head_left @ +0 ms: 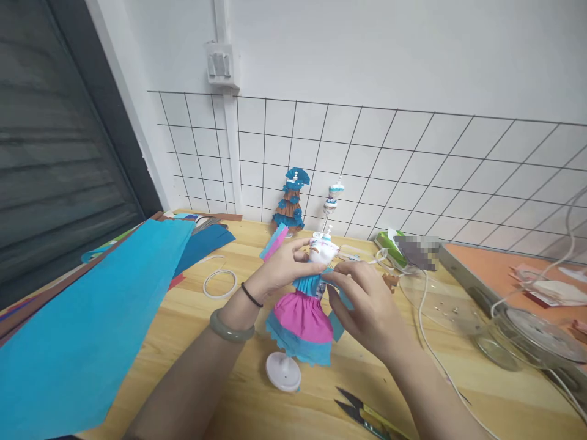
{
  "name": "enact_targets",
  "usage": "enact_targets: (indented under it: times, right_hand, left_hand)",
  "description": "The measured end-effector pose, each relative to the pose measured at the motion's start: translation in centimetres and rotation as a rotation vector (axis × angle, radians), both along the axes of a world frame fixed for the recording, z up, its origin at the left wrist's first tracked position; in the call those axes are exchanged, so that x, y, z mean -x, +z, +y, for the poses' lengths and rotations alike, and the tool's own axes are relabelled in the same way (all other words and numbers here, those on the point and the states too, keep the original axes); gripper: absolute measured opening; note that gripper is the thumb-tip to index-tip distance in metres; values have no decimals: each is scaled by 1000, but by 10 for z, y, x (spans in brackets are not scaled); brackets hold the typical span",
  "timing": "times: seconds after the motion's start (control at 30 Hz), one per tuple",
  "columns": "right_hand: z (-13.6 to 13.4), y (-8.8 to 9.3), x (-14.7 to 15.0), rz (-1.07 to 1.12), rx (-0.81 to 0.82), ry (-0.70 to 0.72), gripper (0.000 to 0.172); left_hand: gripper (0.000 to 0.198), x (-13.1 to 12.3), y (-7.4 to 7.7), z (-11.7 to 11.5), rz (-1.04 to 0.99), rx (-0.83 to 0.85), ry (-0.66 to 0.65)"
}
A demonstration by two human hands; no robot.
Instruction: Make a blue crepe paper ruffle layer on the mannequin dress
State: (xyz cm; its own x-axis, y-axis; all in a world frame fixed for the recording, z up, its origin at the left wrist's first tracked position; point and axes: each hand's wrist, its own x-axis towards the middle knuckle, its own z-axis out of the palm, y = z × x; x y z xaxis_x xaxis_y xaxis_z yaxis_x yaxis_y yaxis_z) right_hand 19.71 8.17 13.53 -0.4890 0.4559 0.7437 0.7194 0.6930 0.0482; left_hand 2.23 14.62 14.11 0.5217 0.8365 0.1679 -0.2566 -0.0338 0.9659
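A small dress-form mannequin (323, 250) tilts over the table, dressed in a pink and blue paper skirt (302, 318) with its white round base (283, 371) nearer me. My left hand (293, 261) is closed round its torso, thumb across the front. At the waist, the fingers of my right hand (360, 296) pinch a pleated blue paper strip (306, 284) against the form. More blue paper (338, 324) hangs below my right hand, which partly hides it. Thread snips (362, 412) with yellow handles lie near the front edge.
Large blue sheets (114, 305) cover the left side. A tape roll (220, 283) lies nearby. Behind stand a blue-brown dressed form (290, 201) and a white form (334, 198). Right are a green packet (389, 247), a white cable (424, 324), a clear container (532, 339) and an orange-lined tray (486, 263).
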Motion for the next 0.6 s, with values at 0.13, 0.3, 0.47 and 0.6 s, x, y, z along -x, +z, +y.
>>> enact_targets:
  times: [0.13,0.3,0.47,0.6]
  right_hand:
    - [1,-4,0,-56,-123,40,22]
    - [-1,-7,-2,-113,-157,93,19]
    - [-2,-8,1,-112,-195,107,20]
    - [-4,-9,5,-96,-178,159,22]
  left_hand:
    - [60,-1,1,-1,44,19,4]
    - [50,0,9,-4,27,58,68]
    - [48,0,10,-4,-3,84,63]
    - [46,0,9,-4,-14,90,48]
